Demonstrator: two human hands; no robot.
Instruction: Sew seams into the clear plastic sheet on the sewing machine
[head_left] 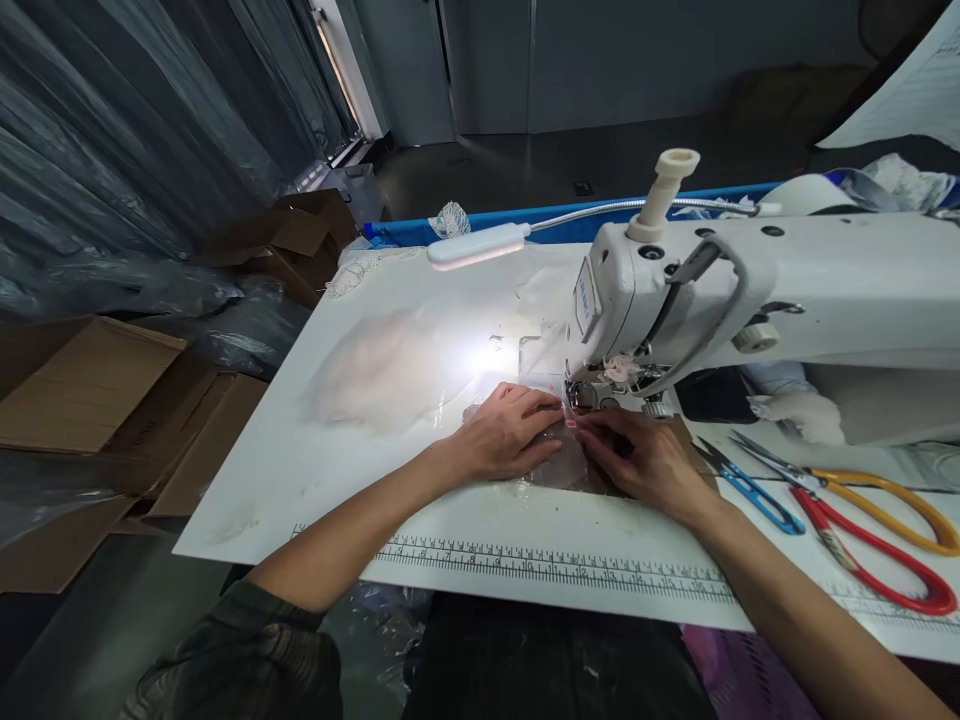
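A white sewing machine [675, 290] stands on the right half of the table. In front of its needle area lies a thin, see-through piece of material [559, 465], fabric or film. My left hand [506, 432] rests on this material left of the needle, palm down with fingers stretched out. My right hand [637, 455] is right of the needle, its thumb and forefinger closed at the material's edge. Between my fingertips shows a small red mark [571, 423]. The fingertips of both hands nearly meet just below the presser foot.
A pale fluffy heap [382, 370] lies left on the white table [247, 500]. Blue thread snips [754, 490] and scissors with red and yellow handles [862, 540] lie at right. A lamp [480, 247] lights the work. Cardboard boxes [90, 390] stand on the left.
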